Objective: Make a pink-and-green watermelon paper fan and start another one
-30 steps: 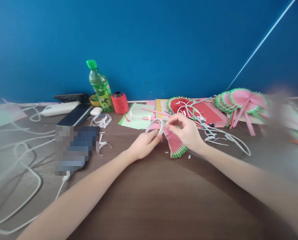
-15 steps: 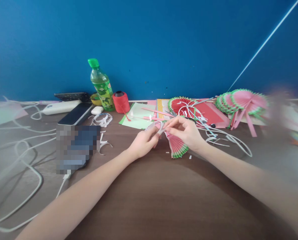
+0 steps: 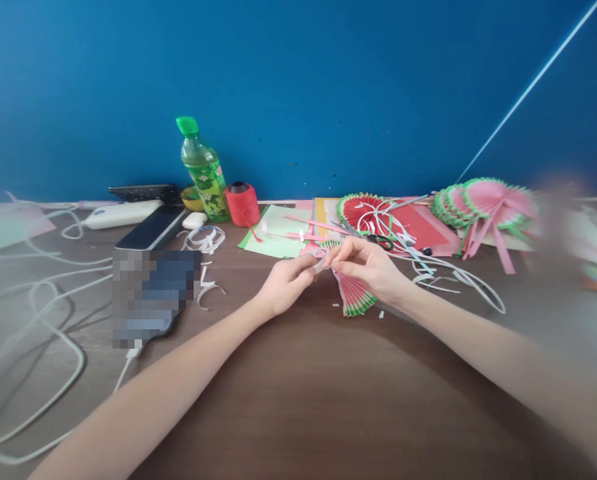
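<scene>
My left hand (image 3: pixel 289 283) is closed, with thumb and fingers pinching a roll of clear tape (image 3: pixel 321 264). Only a pale edge of the roll shows; the fingers cover most of it. Close against it on the right, my right hand (image 3: pixel 365 267) is closed in a pinch at the tape's edge. What lies between those fingertips is mostly hidden. A pleated paper fan (image 3: pixel 354 293), pink with a green and white edge, rests on the table beneath my right hand. Black-handled scissors (image 3: pixel 381 242) lie just behind that hand.
Finished pleated fans (image 3: pixel 498 207) are stacked at the right. Coloured paper sheets (image 3: pixel 275 230), a red thread spool (image 3: pixel 242 204) and a green bottle (image 3: pixel 203 173) stand along the blue wall. Phones (image 3: pixel 151 227) and white cables (image 3: pixel 73 333) occupy the left; paper strips (image 3: pixel 471 280) lie right.
The tape roll has turned from showing its ring to nearly edge-on in my left hand. My right hand has shifted slightly down and left, uncovering the scissors' handles.
</scene>
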`<action>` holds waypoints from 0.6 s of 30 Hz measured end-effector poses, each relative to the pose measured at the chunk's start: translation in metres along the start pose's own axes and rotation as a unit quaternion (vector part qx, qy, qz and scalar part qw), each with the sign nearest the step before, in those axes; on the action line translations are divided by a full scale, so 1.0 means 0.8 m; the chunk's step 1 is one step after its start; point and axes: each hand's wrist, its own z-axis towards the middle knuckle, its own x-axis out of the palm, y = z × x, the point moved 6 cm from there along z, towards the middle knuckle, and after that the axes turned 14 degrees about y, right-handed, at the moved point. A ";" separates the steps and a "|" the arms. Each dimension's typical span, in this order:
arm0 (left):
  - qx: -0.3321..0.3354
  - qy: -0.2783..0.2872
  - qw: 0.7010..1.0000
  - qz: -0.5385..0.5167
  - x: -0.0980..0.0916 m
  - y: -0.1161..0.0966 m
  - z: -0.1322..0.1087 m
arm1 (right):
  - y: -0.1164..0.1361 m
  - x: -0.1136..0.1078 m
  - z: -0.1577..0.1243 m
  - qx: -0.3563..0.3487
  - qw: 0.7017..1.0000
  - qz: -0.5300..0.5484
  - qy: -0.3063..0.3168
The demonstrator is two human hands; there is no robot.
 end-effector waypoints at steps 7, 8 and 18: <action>-0.003 -0.001 0.993 -0.117 0.001 -0.002 0.003 | 0.001 0.000 0.000 0.011 0.999 0.029 0.010; 0.002 -0.009 0.990 -0.137 -0.002 0.000 0.004 | 0.007 0.001 0.000 0.007 0.999 0.031 0.011; -0.094 -0.145 0.956 0.237 -0.037 0.015 0.001 | 0.034 -0.021 -0.002 -0.020 0.963 -0.262 -0.064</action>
